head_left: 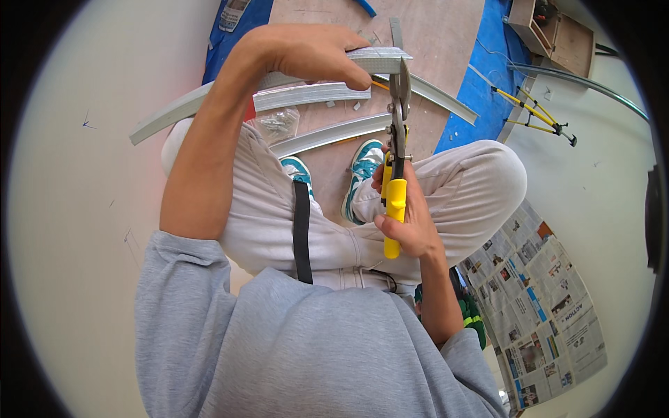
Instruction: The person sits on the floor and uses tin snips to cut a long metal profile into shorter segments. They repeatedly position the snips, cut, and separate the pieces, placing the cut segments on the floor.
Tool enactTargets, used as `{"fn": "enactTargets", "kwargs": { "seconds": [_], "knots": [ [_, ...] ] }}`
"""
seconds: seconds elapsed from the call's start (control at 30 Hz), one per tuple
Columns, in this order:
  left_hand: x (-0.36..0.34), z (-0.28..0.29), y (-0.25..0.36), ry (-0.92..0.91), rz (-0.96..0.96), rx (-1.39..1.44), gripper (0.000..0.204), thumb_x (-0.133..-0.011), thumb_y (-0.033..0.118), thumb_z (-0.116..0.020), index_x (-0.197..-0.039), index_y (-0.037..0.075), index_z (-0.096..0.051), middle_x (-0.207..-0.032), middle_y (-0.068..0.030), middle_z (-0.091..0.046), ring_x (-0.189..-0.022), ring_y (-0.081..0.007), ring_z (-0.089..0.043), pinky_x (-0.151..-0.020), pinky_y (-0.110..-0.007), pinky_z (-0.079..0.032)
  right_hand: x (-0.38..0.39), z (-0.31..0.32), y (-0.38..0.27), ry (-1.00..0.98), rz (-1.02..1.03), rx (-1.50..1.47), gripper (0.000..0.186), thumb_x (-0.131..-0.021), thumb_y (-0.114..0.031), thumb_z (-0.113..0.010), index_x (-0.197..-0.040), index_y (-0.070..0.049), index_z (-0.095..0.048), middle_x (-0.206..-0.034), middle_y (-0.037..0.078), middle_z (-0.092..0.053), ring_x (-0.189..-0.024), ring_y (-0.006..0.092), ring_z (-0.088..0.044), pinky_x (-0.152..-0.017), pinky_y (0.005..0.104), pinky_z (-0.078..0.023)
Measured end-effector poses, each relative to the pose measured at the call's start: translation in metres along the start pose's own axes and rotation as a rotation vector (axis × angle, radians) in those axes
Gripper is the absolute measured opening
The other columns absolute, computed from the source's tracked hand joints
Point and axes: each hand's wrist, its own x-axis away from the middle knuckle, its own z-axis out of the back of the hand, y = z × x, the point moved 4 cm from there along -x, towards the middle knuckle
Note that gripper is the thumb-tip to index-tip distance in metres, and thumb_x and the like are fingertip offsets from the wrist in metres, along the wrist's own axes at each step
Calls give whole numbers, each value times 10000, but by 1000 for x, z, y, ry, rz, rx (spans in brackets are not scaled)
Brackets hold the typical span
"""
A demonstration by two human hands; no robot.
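Observation:
My left hand [317, 57] grips a light metal channel strip [382, 64] near its end, fingers wrapped over it. My right hand [408, 223] is closed round the yellow handles of metal snips [394, 209], which stand upright in the view with their jaws at that strip's end; whether the blades touch it I cannot tell. Beyond my knees lie more channel strips [322, 94], a long one [449, 101] angled to the right, another [327, 131] nearer my shoes. A clear bag of small pieces [275, 124] sits between them, with small offcuts nearby.
A pale board [439, 28] lies under the strips, with blue sheeting [456, 132] either side. At right are an open wooden box [568, 52], a curved metal tube [592, 85], a folded yellow-and-black stand [533, 111] and spread newspapers [536, 313]. My bent legs frame the work.

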Motion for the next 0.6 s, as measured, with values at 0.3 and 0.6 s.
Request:
{"fn": "enactTargets", "kwargs": {
  "seconds": [0.3, 0.6],
  "knots": [
    [-8, -9, -7, 32, 13, -60, 732, -777, 329, -660, -1407, -37, -596, -1298, -258, -677, -1110, -333, -646, -997, -360, -499, 2, -1, -8, -3, -83, 47, 820, -722, -228, -654, -1460, -31, -357, -1186, 141, -525, -1057, 281, -538, -991, 387, -443],
    [-9, -10, -2, -18, -3, -57, 721, -764, 359, -651, -1372, -27, -627, -1195, -243, -705, -1005, -323, -652, -901, -383, -516, -8, -8, 13, 43, -93, 37, 690, -745, -250, -676, -1346, -34, -416, -1055, 143, -539, -973, 282, -555, -906, 402, -474]
  ]
}}
